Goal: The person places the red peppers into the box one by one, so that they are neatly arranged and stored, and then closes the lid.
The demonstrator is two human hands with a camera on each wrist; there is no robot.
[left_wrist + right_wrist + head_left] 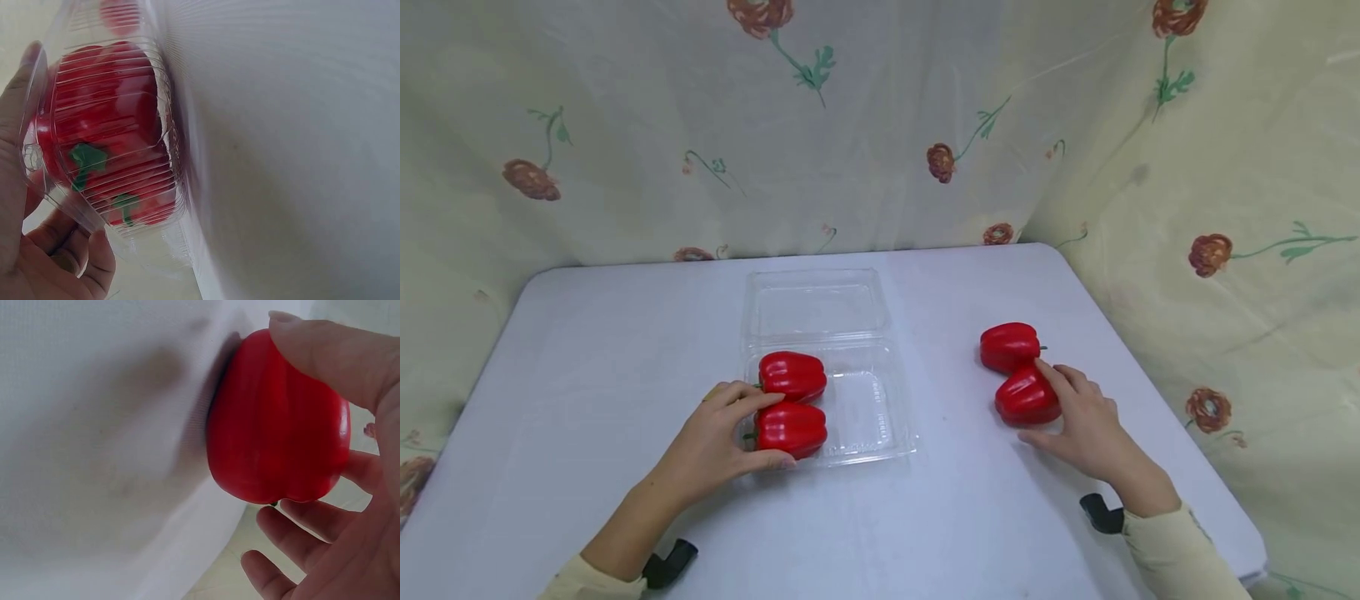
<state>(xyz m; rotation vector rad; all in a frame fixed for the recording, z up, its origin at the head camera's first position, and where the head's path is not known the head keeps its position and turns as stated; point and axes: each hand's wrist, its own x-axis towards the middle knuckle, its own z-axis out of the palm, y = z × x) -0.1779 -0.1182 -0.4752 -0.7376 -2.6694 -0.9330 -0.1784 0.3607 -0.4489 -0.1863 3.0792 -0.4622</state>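
Two red bell peppers lie side by side in the left half of a clear plastic clamshell box, stems to the left. My left hand holds the nearer boxed pepper, thumb along its near side and index finger between it and the farther boxed pepper. In the left wrist view, green stems show through the ribbed box wall. On the table to the right, my right hand grips another red bell pepper between thumb and fingers. Just beyond it lies one more red bell pepper.
The box's lid lies folded back, away from me. All of it stands on a white table with rounded corners. Flower-printed cloth hangs behind the table and along its right side.
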